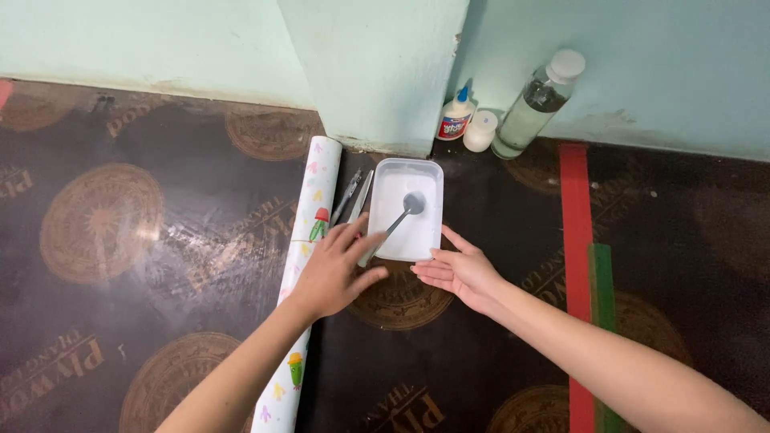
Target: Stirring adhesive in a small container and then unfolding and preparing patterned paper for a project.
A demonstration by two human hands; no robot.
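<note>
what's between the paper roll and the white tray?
In the head view, a pair of metal tools, apparently scissors or pliers, lies between the paper roll and white tray.

tray [429, 172] on floor [160, 240] before wall corner, spoon [399, 218] in it. tools [353, 195] then paper roll [308, 256] left of tray; glue bottle [457, 117], small jar [480, 131], leaning bottle [536, 105] behind it. left hand [333, 273] on roll and spoon handle, right hand [457, 270] at tray's near edge.

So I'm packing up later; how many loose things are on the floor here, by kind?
Bottles: 2, glue bottle, clear bottle
Small white jar: 1
White tray: 1
Spoon: 1
Paper roll: 1
Metal tools: 2
Total: 8
</note>
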